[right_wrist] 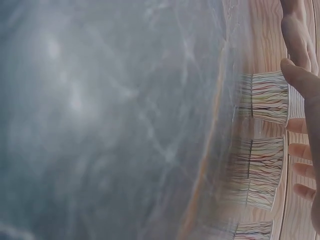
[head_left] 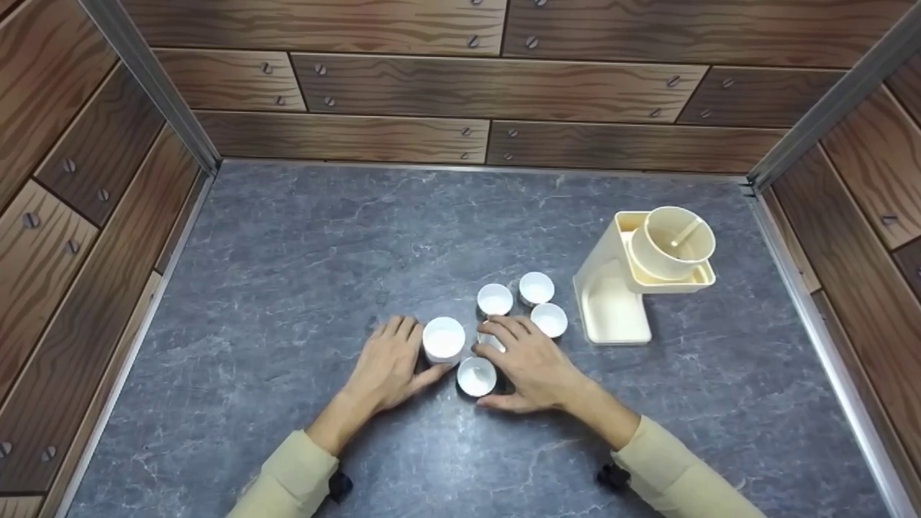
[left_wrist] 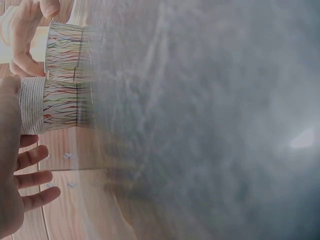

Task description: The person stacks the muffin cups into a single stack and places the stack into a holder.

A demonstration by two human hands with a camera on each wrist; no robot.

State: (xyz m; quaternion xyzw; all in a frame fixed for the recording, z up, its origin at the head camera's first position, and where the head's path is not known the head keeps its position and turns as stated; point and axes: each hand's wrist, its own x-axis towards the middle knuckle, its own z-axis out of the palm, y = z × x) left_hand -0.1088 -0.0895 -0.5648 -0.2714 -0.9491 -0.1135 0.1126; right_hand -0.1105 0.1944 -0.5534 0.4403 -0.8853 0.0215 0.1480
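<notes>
A stack of nested white paper cups (head_left: 444, 338) stands left of the group, its many rims showing in the left wrist view. My left hand (head_left: 388, 367) holds this stack between thumb and fingers, the other fingers spread. Just to its right is a single paper cup (head_left: 477, 376), mouth up, its side patterned with coloured wavy lines. The right hand (head_left: 536, 367) grips that cup, thumb at its near side and fingertips at its far side. Those fingers partly hide another cup (head_left: 491, 345) behind it.
Behind the right hand stand three more upright cups, a left one (head_left: 495, 299), a far one (head_left: 537, 288) and a right one (head_left: 549, 320). Farther right is a cream-coloured stand (head_left: 615, 316) with a round cup-shaped container (head_left: 673, 244) on top. Wood-patterned walls (head_left: 460, 86) enclose the grey tabletop (head_left: 324, 244).
</notes>
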